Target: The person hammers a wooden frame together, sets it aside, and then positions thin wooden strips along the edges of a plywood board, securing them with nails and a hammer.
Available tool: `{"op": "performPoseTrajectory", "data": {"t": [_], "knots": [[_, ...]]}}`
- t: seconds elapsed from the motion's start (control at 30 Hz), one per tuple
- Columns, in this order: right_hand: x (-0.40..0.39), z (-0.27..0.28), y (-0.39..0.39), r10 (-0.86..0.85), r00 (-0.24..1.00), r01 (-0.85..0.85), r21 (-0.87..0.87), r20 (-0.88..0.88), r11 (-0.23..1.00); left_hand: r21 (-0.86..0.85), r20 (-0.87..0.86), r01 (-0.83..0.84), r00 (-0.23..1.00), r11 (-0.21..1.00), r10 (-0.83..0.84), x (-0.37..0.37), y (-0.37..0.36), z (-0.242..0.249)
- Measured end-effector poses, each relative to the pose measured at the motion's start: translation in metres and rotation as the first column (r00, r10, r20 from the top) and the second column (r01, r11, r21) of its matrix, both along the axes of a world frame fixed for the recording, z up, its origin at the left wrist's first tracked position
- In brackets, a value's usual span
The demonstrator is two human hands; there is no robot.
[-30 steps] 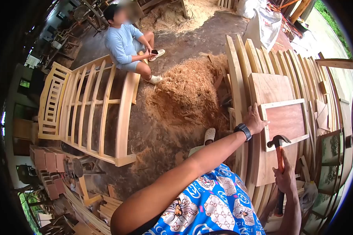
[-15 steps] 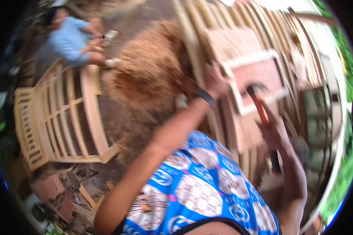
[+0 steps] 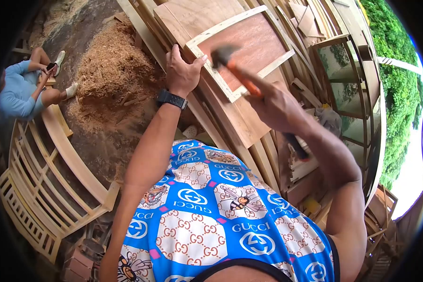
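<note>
My right hand (image 3: 278,107) is closed round the orange handle of a hammer (image 3: 243,77). The dark hammer head, blurred by motion, hangs over the near left side of a framed wooden panel (image 3: 254,44). This panel has a pale wood border round a reddish sheet and lies on a larger plywood board (image 3: 244,120). At the panel's left corner, my left hand (image 3: 182,73), with a black watch on the wrist, grips the border. Its thumb lies on the pale strip; the other fingers are partly hidden. Whether a nail stands under the hammer cannot be made out.
Long timber strips (image 3: 263,160) lie under the boards. To the right stands a glazed wooden frame (image 3: 345,80). A heap of wood shavings (image 3: 110,70) covers ground to the left, near a slatted wooden bench (image 3: 56,178). A seated person (image 3: 23,91) in light blue holds a phone.
The view has swung, so the panel sits higher and further left and the picture is sharper. The hammer remains in my right hand, and my left hand remains at the panel's edge.
</note>
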State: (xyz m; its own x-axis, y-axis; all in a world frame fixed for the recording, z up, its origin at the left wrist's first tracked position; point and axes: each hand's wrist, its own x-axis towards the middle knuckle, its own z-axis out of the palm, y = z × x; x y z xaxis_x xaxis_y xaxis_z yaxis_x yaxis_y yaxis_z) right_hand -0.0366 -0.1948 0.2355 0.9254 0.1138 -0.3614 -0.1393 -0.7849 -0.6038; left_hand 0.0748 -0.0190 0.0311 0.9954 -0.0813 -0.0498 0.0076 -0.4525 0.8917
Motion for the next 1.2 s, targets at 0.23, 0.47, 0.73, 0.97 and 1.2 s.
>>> {"op": "performPoseTrajectory", "data": {"t": [0.23, 0.47, 0.73, 0.97, 1.2], "knots": [[-0.006, 0.014, 0.007, -0.004, 0.977, 0.012, -0.036, 0.215, 0.999, -0.020, -0.040, -0.026, 0.999, 0.999, 0.025, 0.000, -0.002, -0.005], [-0.034, -0.013, -0.009, 0.058, 0.994, -0.054, -0.043, 0.088, 0.998, -0.008, -0.009, -0.019, 1.000, 1.000, 0.019, 0.005, -0.002, -0.006], [-0.051, -0.048, -0.010, 0.023, 0.959, -0.044, 0.066, 0.284, 0.997, 0.013, -0.041, 0.008, 0.999, 1.000, -0.007, 0.003, -0.001, 0.002], [-0.051, -0.029, -0.006, -0.071, 0.989, 0.074, -0.018, 0.130, 0.997, -0.014, 0.086, 0.128, 0.988, 0.992, -0.126, -0.005, 0.007, -0.008], [-0.019, -0.016, -0.002, -0.104, 0.980, 0.114, -0.046, 0.172, 0.992, -0.113, 0.077, 0.158, 0.986, 0.981, -0.150, -0.022, 0.000, -0.003]]}}
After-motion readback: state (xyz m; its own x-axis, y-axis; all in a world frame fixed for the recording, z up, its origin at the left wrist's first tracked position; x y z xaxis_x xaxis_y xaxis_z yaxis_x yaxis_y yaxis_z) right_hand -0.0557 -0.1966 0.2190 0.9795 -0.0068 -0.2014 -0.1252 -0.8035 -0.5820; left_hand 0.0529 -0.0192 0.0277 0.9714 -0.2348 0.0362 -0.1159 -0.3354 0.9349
